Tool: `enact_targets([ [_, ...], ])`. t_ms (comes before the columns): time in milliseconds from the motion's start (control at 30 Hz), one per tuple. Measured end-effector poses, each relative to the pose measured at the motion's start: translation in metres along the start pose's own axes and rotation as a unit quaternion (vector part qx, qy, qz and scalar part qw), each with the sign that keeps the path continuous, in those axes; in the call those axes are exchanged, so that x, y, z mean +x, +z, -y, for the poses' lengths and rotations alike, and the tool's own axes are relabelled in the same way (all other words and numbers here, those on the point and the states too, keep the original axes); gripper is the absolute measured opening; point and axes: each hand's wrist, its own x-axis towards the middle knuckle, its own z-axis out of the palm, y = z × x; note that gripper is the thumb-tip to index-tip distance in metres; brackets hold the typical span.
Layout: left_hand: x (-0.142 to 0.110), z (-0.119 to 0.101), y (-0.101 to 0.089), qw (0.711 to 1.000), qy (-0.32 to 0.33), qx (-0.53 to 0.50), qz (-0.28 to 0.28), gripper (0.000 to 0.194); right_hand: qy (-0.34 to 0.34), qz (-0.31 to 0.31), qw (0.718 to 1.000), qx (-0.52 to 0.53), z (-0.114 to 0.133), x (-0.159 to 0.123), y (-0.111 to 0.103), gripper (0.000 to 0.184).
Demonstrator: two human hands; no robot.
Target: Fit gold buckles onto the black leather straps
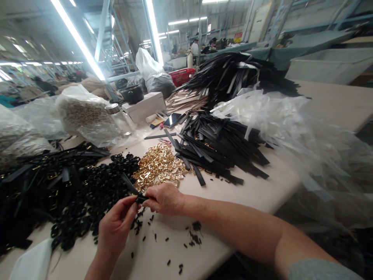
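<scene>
Working over a crowded table (pixel 253 191)

We have a heap of black strips (pixel 221 144) far right, black loops (pixel 96 184) left, gold buckles (pixel 159 163) between them. Our right hand (pixel 166 198) is nearly closed, fingertips pinching a black strap (pixel 129 182); our left hand (pixel 116 221), fingers curled, pinches it too, just nearer than the buckles. Should either pinch slacken, we might lose the strap among the loops; a dragging wrist could scatter the black bits (pixel 194 235) near us.

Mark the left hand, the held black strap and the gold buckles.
Left hand (pixel 117 221): head view, middle of the hand.
Black strap (pixel 129 184): head view, on its protruding length.
Gold buckles (pixel 159 167): head view, middle of the heap.
</scene>
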Motion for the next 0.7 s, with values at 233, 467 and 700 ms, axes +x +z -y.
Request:
enact_targets([
  [233, 0.005, 0.005, -0.008, 0.992, 0.084, 0.092, 0.013, 0.029, -0.003, 0.017, 1.000, 0.011, 0.000, 0.001, 0.000, 0.024],
  [467, 0.006, 0.016, -0.015, 0.990, 0.100, 0.095, 0.040, 0.027, -0.004, 0.038, 0.999, 0.000, -0.001, 0.002, -0.002, 0.026],
  [700, 0.007, 0.013, -0.015, 0.992, 0.102, 0.057, 0.048, 0.022, -0.008, 0.034, 0.999, -0.002, -0.002, 0.003, -0.001, 0.027],
])
